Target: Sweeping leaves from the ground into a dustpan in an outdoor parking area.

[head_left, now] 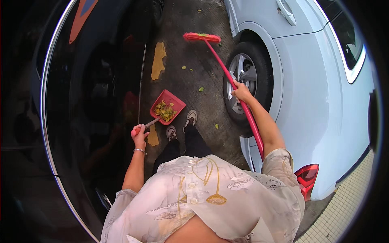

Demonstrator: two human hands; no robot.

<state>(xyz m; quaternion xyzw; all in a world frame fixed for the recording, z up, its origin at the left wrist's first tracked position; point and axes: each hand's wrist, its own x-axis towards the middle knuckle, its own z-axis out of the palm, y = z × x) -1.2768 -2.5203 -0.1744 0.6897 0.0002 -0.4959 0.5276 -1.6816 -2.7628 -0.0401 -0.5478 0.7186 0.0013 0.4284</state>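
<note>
My left hand point(139, 136) grips the handle point(152, 122) of a red long-handled dustpan point(174, 100) near its top end. Yellow and green leaves point(165, 110) lie heaped inside the pan, just ahead of my shoes. In my right hand point(242, 91) is the red pole point(219, 60) of a push broom, which runs back under my right arm. The broom head point(201, 37) with its red bristles is out in front, close to the front of the pale car's wheel. Some green-yellow bits cling to the head.
A dark, glossy car point(100, 91) stands close on my left. On my right is a pale blue-white car point(307, 85) with its wheel point(243, 76) beside the broom pole. Loose leaves point(201, 89) and worn yellow paint marks point(158, 60) dot the concrete ground point(188, 79) between them.
</note>
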